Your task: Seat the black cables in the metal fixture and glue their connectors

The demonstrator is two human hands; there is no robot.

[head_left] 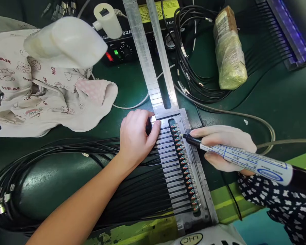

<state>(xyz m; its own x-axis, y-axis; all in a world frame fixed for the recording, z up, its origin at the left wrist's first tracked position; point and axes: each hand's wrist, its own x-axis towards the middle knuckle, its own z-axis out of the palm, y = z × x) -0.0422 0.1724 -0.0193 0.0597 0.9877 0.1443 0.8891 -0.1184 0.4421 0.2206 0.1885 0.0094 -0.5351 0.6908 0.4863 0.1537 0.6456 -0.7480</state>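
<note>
1. At the bottom edge, closest in, sits a smooth white rounded piece [206, 238] printed "LHC".
2. Just above it lies a flat grey metal fixture [203, 180], long and narrow, with a ladder of thin steel slats across it.
3. Glossy black cables [66, 153] sweep in from the left, one per slat. Their small metallic connector tips [186, 166] form a straight row down a slot on the fixture's right side.
4. The left hand [136, 136] rests palm down on the cables at the fixture's upper end, fingers together and curled onto the top slats. A small dark part shows under the fingertips; whether it is gripped cannot be told.
5. The right hand [224, 146], coming out of a black-and-white patterned sleeve [283, 207], pinches a marker pen [244, 160] with a white printed barrel. The pen's black tip touches the upper connector tips.
6. Two long brushed-metal rails [153, 58] run up from the fixture.
7. On the dark green worktop [270, 98], a soft cream cloth [40, 92] with bear print lies crumpled at the left, and a plastic-wrapped bundle [229, 51] at the upper right.
</note>
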